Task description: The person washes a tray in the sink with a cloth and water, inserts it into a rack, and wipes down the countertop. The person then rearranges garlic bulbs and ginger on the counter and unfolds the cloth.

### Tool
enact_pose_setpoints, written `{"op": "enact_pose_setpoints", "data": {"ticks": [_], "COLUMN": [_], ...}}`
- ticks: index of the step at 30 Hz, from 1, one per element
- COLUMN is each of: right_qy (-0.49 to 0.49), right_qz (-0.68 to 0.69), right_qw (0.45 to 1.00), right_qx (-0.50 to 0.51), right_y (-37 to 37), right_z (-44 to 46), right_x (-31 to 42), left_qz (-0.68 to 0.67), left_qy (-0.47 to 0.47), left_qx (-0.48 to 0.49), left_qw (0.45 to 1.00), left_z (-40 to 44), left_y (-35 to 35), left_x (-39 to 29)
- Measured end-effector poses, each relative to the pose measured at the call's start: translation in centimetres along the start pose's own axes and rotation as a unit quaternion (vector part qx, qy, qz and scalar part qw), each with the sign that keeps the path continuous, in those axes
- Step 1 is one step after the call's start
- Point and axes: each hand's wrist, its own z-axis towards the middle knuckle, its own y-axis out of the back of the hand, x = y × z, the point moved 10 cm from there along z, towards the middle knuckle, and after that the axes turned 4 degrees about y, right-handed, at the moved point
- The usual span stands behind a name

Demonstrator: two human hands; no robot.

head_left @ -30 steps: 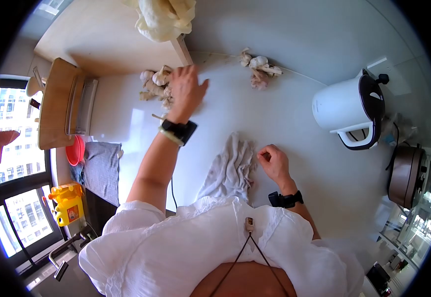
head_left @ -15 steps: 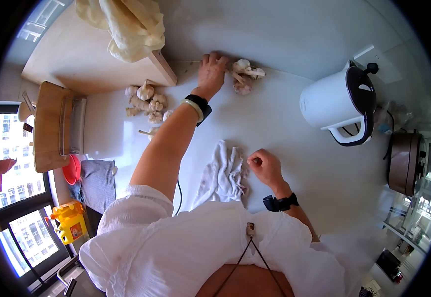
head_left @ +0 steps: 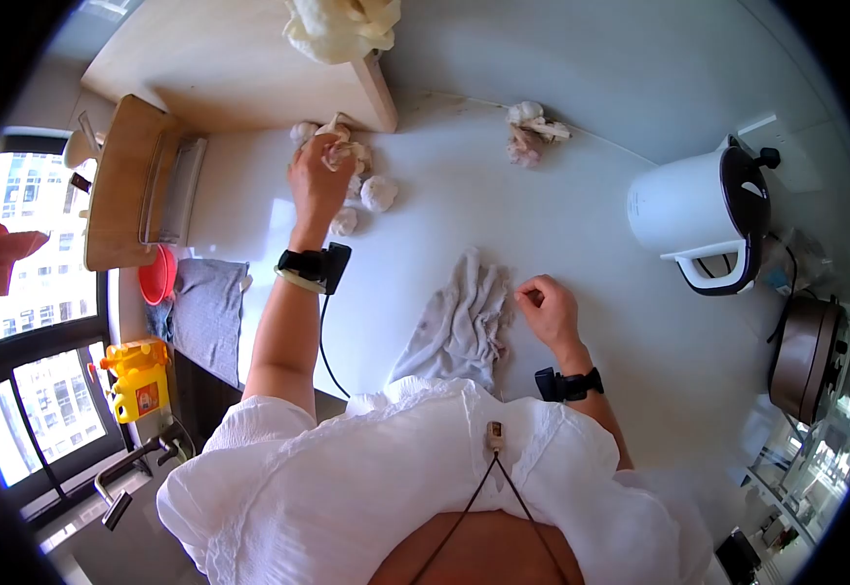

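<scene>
My left hand [head_left: 316,190] is over the pile of garlic and ginger at the back left, its fingers closed around a pinkish garlic bulb [head_left: 336,156]. Beside it lie white garlic bulbs [head_left: 378,193], and another bulb [head_left: 344,222] sits nearer to me. My right hand [head_left: 550,314] rests loosely curled on the counter, with nothing visible in its fingers. Just left of it is a crumpled white cloth [head_left: 459,322]. Farther back, a small group of garlic bulbs with stalks [head_left: 532,136] lies near the wall.
A white electric kettle [head_left: 688,214] stands at the right, with a brown appliance [head_left: 805,361] beyond it. A wooden board [head_left: 249,68] rises at the back left. A red bowl [head_left: 158,277], grey cloth [head_left: 208,317] and yellow jug [head_left: 137,380] are at the left.
My left hand has moved left from the back wall to the garlic and ginger pile, carrying a garlic bulb. The view has shifted; my right hand stays curled beside the cloth.
</scene>
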Motion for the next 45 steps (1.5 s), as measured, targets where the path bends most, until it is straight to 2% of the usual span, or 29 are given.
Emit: {"op": "enact_pose_setpoints", "data": {"ticks": [3,5,7,12,16,19,22,24,25,26,28,31,32,35,36,39,42,45], "right_qy": [0.008,0.008,0.012,0.008,0.007,0.018,0.014,0.013,0.017,0.022,0.006,-0.002,0.000,0.011,0.009,0.010,0.018,0.021], "right_qz": [-0.011,-0.009,-0.019,-0.023,-0.020,-0.017,-0.015,-0.016,-0.018,-0.019,0.008,0.024,0.026,0.024,0.031,0.030,0.008,0.007], "right_qw": [1.000,1.000,1.000,1.000,1.000,1.000,1.000,1.000,1.000,0.999,1.000,1.000,1.000,1.000,0.999,0.999,1.000,1.000], "right_qx": [0.011,0.016,0.013,0.008,-0.001,-0.009,-0.012,-0.012,-0.014,-0.017,-0.009,-0.010,-0.011,-0.013,-0.013,-0.012,-0.003,-0.005], "right_y": [-0.2,-0.3,-0.2,-0.3,0.1,0.1,0.3,0.4,0.5,0.6,0.4,0.5,0.5,0.6,0.6,0.5,0.7,0.5], "right_z": [0.1,0.3,0.2,-0.1,0.1,-0.1,0.1,0.0,0.1,0.1,0.1,-0.1,-0.1,-0.1,-0.1,-0.1,0.1,0.1], "right_x": [-0.1,-0.1,0.1,-0.3,-0.1,-0.1,-0.1,0.0,0.1,0.3,-0.2,-0.6,-0.6,-0.5,-0.5,-0.6,-0.2,-0.4], "left_qz": [-0.027,0.009,0.035,0.061,0.127,0.286,0.064,-0.105,-0.119,-0.121,-0.103,-0.009,0.011,0.099,0.071,0.055,-0.018,-0.159], "left_qy": [0.082,0.112,0.149,0.162,0.131,-0.005,-0.007,-0.060,-0.108,-0.134,-0.186,-0.250,-0.292,-0.333,-0.352,-0.369,-0.337,-0.248], "left_qx": [-0.003,0.007,0.028,0.073,0.095,0.024,0.088,0.212,0.266,0.278,0.228,0.209,0.170,0.187,0.152,0.143,0.133,0.104], "left_qw": [0.996,0.994,0.988,0.982,0.979,0.958,0.994,0.970,0.950,0.943,0.950,0.945,0.941,0.919,0.921,0.917,0.932,0.950], "left_z": [0.8,1.4,1.7,1.8,2.2,2.8,3.4,1.9,0.9,0.3,0.1,-0.2,-0.4,-1.4,-1.5,-1.5,-0.7,1.6], "left_y": [-0.4,-1.2,-2.0,-2.3,-2.5,-0.9,-1.7,-6.8,-9.1,-11.5,-13.9,-18.7,-19.9,-23.2,-22.9,-23.0,-20.7,-17.3], "left_x": [7.3,9.3,10.1,9.2,8.2,2.6,-4.5,-9.5,-12.6,-14.6,-18.7,-22.1,-22.9,-24.3,-24.8,-24.7,-23.9,-22.0]}}
